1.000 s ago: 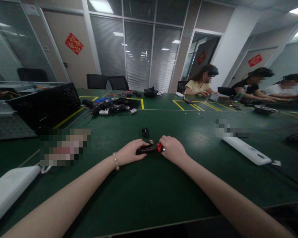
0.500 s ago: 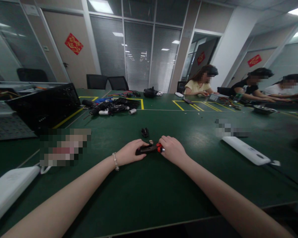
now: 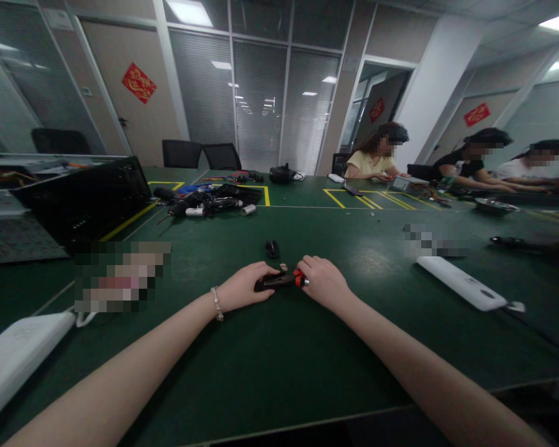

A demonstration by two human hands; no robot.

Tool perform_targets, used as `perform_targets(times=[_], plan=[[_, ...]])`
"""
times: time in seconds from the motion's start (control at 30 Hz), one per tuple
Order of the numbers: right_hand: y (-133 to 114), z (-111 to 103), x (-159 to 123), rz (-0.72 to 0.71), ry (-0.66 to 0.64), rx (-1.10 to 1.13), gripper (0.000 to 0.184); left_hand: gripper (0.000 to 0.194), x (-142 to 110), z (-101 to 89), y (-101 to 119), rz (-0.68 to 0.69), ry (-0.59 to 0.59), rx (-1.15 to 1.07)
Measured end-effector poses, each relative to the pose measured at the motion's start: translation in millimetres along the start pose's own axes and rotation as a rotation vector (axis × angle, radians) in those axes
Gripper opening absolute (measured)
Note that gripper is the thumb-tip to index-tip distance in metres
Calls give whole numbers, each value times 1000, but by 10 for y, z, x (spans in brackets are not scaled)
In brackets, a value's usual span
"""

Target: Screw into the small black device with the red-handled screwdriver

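My left hand (image 3: 242,288), with a bracelet at its wrist, has its thumb and fingers closed around the near end of a dark, flat object (image 3: 279,282) low over the table. My right hand (image 3: 327,282) is closed on a red-and-black piece with a silvery end (image 3: 302,280), which meets the dark object's right end. Its fingers hide most of that piece, and I cannot tell whether the two are one tool. Just beyond lies a tiny tan bit (image 3: 284,267). Farther off sits a small black bundle (image 3: 272,249), perhaps a coiled cable.
An open computer case (image 3: 84,205) stands at left, near a white power bank (image 3: 23,354). A pile of black tools and cables (image 3: 209,202) lies beyond. On the right are a long white device (image 3: 463,282) and a blurred dark object (image 3: 517,242). Several people sit at the far right.
Both hands and the dark object hold nearly still. At the right edge, a blurred dark object has shifted inward to the left.
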State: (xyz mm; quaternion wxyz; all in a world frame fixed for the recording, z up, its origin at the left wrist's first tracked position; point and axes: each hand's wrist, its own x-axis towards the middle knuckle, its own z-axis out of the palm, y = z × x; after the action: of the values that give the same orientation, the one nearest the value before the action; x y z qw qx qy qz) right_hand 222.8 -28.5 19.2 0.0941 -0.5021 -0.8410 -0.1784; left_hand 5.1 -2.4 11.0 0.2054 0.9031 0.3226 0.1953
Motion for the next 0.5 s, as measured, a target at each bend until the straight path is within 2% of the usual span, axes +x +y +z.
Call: perform_targets(times=[0.5], plan=[[17,14,1,-34,-7,7,20,35,-7,-6,-2,2,0,7]])
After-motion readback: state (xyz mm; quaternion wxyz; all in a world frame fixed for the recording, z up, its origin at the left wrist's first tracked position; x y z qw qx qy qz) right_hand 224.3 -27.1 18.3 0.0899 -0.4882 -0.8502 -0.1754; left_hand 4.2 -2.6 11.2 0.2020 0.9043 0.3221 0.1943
